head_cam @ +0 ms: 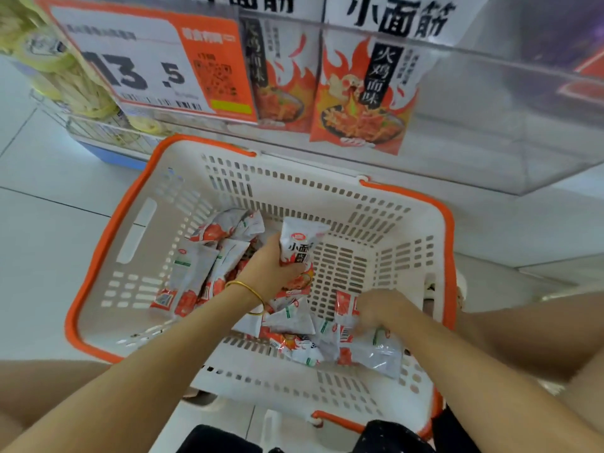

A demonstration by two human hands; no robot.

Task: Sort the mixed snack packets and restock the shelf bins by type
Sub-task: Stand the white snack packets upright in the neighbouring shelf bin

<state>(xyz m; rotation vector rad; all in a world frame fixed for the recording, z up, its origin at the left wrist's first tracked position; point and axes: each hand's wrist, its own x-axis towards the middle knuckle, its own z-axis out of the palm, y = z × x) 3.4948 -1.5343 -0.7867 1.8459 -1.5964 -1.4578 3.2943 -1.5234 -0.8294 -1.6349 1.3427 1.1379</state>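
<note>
As you look down, bin (490, 132): clear, at the far side; two flame-print packs (362, 93) stand upright inside, left of its middle.
Basket (98, 256): white with an orange rim, on the floor, nearer you than the bin.
Sign (130, 60): orange and white price card, far left, just beside the packs.
Pile (196, 273): loose packets lying over the basket's left and near-right floor.
Left hand (271, 266): fingers wrapped round one packet (299, 243), held upright over the basket's middle.
Right hand (382, 308): blurred; fingers curled down on the near-right packets; you cannot tell whether they grip one.
Bangle (248, 289): gold, on your left wrist.
</note>
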